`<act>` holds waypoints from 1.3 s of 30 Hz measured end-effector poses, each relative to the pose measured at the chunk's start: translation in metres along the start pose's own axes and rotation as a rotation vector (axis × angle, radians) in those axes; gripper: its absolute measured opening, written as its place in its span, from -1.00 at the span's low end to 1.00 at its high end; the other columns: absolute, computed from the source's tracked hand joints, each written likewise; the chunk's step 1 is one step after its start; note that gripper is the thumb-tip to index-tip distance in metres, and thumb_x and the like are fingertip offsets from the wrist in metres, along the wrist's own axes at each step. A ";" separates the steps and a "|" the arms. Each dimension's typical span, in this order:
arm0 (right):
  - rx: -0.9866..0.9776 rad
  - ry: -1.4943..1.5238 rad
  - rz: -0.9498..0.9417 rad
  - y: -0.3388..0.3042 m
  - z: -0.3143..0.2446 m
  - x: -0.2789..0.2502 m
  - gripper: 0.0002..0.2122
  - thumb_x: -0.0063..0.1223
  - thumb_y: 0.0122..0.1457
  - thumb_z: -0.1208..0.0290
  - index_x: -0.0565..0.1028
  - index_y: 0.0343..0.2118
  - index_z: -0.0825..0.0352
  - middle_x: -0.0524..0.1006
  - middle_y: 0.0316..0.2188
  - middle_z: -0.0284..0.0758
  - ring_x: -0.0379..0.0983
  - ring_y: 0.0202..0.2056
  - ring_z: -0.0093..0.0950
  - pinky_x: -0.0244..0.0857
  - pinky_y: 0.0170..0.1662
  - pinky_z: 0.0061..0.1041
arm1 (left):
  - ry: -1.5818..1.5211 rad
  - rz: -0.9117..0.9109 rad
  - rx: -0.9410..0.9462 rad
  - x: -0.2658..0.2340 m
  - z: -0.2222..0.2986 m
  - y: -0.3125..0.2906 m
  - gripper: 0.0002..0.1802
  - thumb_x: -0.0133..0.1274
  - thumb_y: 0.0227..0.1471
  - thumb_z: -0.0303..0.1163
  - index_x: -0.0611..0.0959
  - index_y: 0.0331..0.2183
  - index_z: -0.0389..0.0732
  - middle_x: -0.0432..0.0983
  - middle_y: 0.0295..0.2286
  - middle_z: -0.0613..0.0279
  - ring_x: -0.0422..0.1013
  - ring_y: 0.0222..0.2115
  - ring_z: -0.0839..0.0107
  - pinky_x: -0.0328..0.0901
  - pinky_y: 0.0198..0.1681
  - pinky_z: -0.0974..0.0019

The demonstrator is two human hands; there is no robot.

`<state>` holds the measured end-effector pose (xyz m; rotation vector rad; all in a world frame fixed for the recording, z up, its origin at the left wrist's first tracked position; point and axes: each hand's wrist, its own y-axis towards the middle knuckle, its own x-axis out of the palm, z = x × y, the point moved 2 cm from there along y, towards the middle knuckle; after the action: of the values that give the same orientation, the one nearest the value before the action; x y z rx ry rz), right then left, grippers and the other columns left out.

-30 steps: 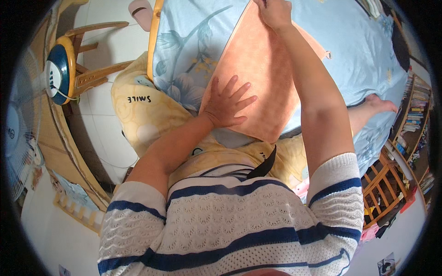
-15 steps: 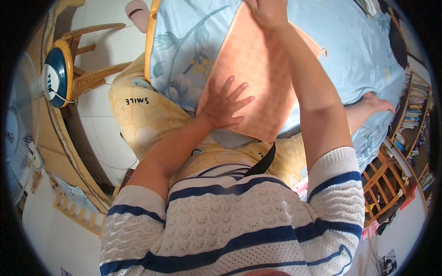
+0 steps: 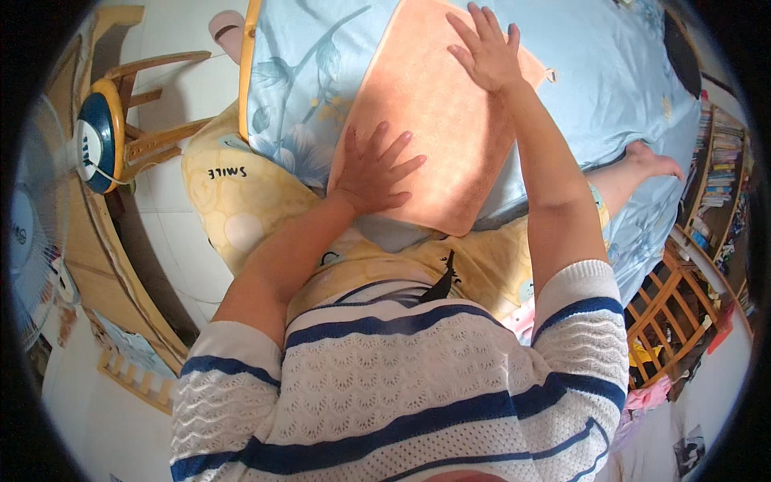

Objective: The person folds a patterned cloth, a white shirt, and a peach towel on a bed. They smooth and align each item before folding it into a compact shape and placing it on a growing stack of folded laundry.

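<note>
Basically, left hand (image 3: pixel 373 173): flat, fingers spread on the peach rectangular terry towel (image 3: pixel 438 132)
right hand (image 3: pixel 486 52): open, pressing its far end
towel: on the light-blue floral bedsheet (image 3: pixel 305 72)

Towel (image 3: pixel 438 136): peach-orange, rectangular, with a small loop at one corner; lay spread flat on the blue floral bedsheet (image 3: pixel 610 88), near its edge.

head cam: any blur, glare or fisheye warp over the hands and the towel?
Head view: both hands sharp, left hand and right hand flat on the orange towel; soft daylight with a brighter patch on the towel's lower part, no hard glare; strong fisheye bending at the dark rim.
</note>
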<state>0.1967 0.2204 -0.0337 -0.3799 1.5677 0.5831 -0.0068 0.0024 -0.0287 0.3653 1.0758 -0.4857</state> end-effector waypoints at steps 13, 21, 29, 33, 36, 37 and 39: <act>-0.035 0.196 -0.126 -0.097 -0.079 -0.041 -0.53 -0.16 0.15 0.01 0.24 0.14 -0.07 0.08 0.23 -0.31 -0.07 0.25 -0.34 -0.27 0.20 0.02 | 0.084 -0.161 -0.025 0.000 0.006 -0.002 -0.26 0.05 -0.24 0.14 0.36 0.06 0.30 -0.03 0.18 0.23 -0.24 0.21 -0.03 -0.31 0.04 -0.48; 0.690 0.448 0.095 -0.161 0.022 -0.061 -0.63 -0.08 0.12 0.21 0.39 -0.01 0.22 0.37 -0.01 -0.18 0.33 -0.03 -0.30 0.19 -0.01 -0.37 | 0.181 -0.103 -0.001 -0.002 0.025 0.000 -0.29 0.03 -0.18 0.00 0.35 0.07 0.09 -0.02 0.18 0.15 -0.12 0.19 0.04 -0.25 0.06 -0.43; 1.043 0.951 0.110 -0.180 0.065 -0.010 -0.73 -0.05 0.08 0.28 0.54 -0.28 0.35 0.57 -0.41 -0.23 0.50 -0.34 -0.32 0.32 -0.25 -0.41 | -0.111 -0.138 0.532 0.035 0.097 0.012 -0.36 0.04 -0.15 -0.22 0.39 0.02 -0.23 0.11 0.13 0.10 0.01 0.16 0.17 -0.18 0.19 -0.04; 1.198 0.770 0.004 -0.146 0.090 0.001 -0.76 -0.07 0.06 0.33 0.55 -0.35 0.39 0.56 -0.38 -0.17 0.47 -0.32 -0.23 0.31 -0.20 -0.36 | -0.148 -0.160 0.488 0.054 0.096 0.011 -0.37 0.06 -0.15 -0.18 0.39 0.03 -0.09 0.11 0.14 0.17 0.03 0.15 0.22 -0.20 0.18 -0.03; 1.215 0.602 -0.142 -0.115 0.108 0.000 -0.72 -0.10 0.05 0.24 0.53 -0.42 0.39 0.53 -0.43 -0.18 0.45 -0.35 -0.22 0.30 -0.23 -0.34 | -0.125 -0.164 0.534 0.055 0.090 0.011 -0.36 0.08 -0.16 -0.14 0.39 0.04 0.07 0.13 0.13 0.21 0.05 0.15 0.25 -0.19 0.17 -0.06; 1.206 0.565 -0.162 -0.110 0.115 0.003 -0.66 -0.11 0.05 0.14 0.55 -0.51 0.35 0.51 -0.53 -0.20 0.45 -0.43 -0.27 0.31 -0.30 -0.35 | -0.141 -0.153 0.539 0.054 0.090 0.012 -0.37 0.07 -0.16 -0.13 0.39 0.03 0.10 0.13 0.13 0.22 0.05 0.14 0.26 -0.20 0.17 -0.07; 1.215 0.547 -0.253 -0.100 0.120 0.006 -0.60 -0.09 0.03 0.03 0.56 -0.60 0.31 0.51 -0.61 -0.22 0.45 -0.48 -0.30 0.32 -0.35 -0.35 | -0.172 -0.136 0.539 0.055 0.090 0.012 -0.38 0.07 -0.16 -0.11 0.39 0.03 0.17 0.13 0.13 0.24 0.06 0.14 0.27 -0.20 0.16 -0.08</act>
<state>0.3514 0.2090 -0.0544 0.2251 2.0409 -0.7562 0.0887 -0.0443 -0.0389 0.7118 0.7940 -0.9161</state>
